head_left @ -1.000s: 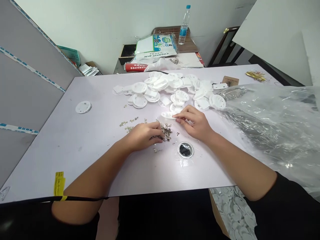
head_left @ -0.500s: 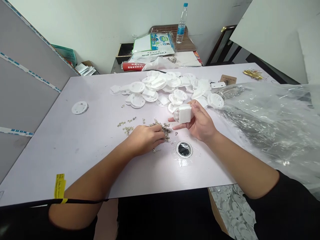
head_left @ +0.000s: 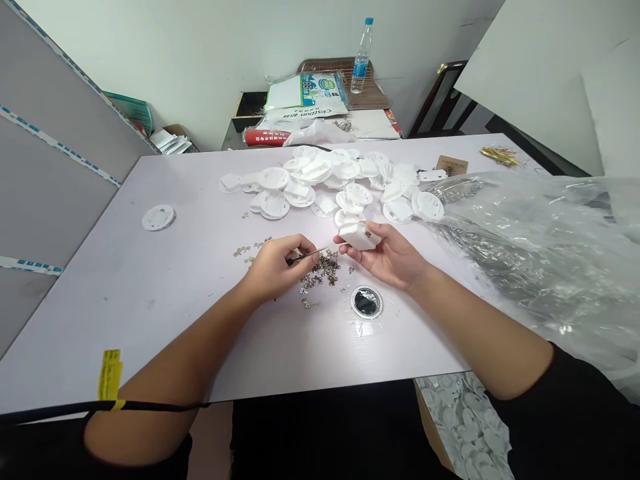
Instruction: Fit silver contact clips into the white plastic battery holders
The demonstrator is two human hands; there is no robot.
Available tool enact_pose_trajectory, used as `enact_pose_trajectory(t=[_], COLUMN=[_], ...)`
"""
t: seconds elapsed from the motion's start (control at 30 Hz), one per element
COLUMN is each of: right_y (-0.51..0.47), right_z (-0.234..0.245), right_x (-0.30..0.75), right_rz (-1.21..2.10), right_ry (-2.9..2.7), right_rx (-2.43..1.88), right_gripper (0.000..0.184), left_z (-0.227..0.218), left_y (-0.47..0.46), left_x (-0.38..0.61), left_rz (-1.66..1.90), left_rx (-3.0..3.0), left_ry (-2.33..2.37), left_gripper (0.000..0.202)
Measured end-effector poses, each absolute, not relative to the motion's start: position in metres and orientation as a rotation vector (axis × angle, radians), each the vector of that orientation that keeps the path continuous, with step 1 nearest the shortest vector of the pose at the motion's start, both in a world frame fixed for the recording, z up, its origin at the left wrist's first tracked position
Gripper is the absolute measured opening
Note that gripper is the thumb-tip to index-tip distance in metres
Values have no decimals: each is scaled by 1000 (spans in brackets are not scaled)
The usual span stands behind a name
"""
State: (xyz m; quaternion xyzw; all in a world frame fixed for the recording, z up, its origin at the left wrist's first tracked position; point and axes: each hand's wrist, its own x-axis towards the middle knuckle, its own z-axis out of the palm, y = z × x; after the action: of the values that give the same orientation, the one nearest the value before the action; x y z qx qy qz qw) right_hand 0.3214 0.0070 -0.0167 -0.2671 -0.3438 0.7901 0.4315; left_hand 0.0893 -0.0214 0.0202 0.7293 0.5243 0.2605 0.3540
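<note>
My right hand point(head_left: 393, 257) grips a white plastic disc part point(head_left: 357, 235), held a little above the table. My left hand point(head_left: 277, 267) pinches a thin metal pin point(head_left: 307, 255) whose tip points toward that part. Below and between the hands lies a pile of small metal pieces point(head_left: 323, 270). A heap of white plastic discs point(head_left: 333, 183) is spread behind the hands.
A round metal-rimmed hole point(head_left: 367, 302) sits in the pale table point(head_left: 165, 287) near my right wrist. One single white disc point(head_left: 158, 217) lies at the left. A large clear plastic bag point(head_left: 540, 247) covers the right side. A box of white discs point(head_left: 465, 427) is below the table edge.
My right hand picked a white disc part from the table, lifted it and turned it over. My left hand rose from the metal pile with a thin pin pinched in its fingers.
</note>
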Motion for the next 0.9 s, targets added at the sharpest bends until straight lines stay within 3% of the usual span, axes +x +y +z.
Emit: enact_pose_trajectory(t=[0.13,0.3,0.47,0.53,0.67,0.9], right_y=[3,1,-2,-4,-10,-16], right_z=[-23,-28,-29,-29,-31,-26], right_x=[323,320,315,313,310,306], right_rz=[1928,1550,1133,1149,1177,1095], right_ry=[-1109,-1582,-1812,-1787,-1729,-1818], right_rx=[-755,-954,-924,-884,-968,-1071], right_gripper=[41,56,33,35,56,46], left_z=[22,18,18,19,18,14], left_y=[-22,-21,-23,-23,-23,-24], left_x=[90,92,94,94,96,97], left_rz=[744,801,788,781,839,863], left_rx=[1662,1581,1527,1529,1614,1751], left_ry=[1310,1234,1284,1303,1338,1466], left_gripper=[27,30,29,28,26,24])
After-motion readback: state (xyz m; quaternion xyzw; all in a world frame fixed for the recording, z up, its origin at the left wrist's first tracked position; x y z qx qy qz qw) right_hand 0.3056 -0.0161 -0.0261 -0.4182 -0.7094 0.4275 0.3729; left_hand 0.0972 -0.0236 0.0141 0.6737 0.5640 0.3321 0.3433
